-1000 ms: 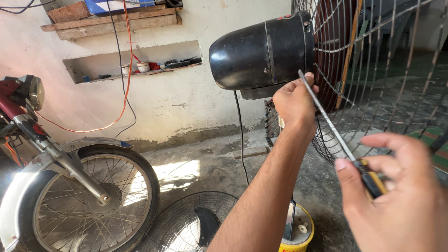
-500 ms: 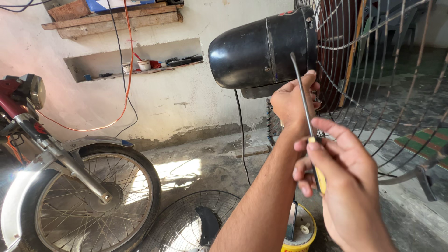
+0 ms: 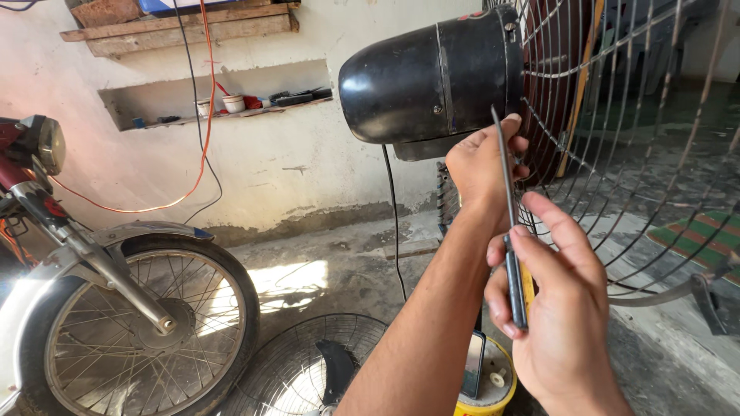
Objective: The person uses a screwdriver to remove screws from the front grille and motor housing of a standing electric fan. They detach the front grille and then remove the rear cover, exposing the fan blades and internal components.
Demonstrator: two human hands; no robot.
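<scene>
Screwdriver [image 3: 510, 231] clamped in our right hand [image 3: 559, 308], shaft up for access; left hand [image 3: 482, 166] pinches under fan motor housing [image 3: 432, 73], steadying wire guard [image 3: 617, 139].

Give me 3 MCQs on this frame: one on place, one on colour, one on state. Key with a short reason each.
1. Where is the left hand?
A. On the motorcycle wheel
B. Under the fan motor housing, at the wire guard
C. In the yellow tub

2. What colour is the fan motor housing?
A. Black
B. White
C. Green

3. How is the screwdriver held?
A. Lying on the floor
B. Stuck in the wall shelf
C. Gripped in the right hand, tip pointing up

Key:
1 B: the left hand sits just below the housing, beside the wire guard.
2 A: the housing is glossy black.
3 C: the right hand's fingers wrap the yellow and black handle, and the shaft rises towards the left hand.
</scene>
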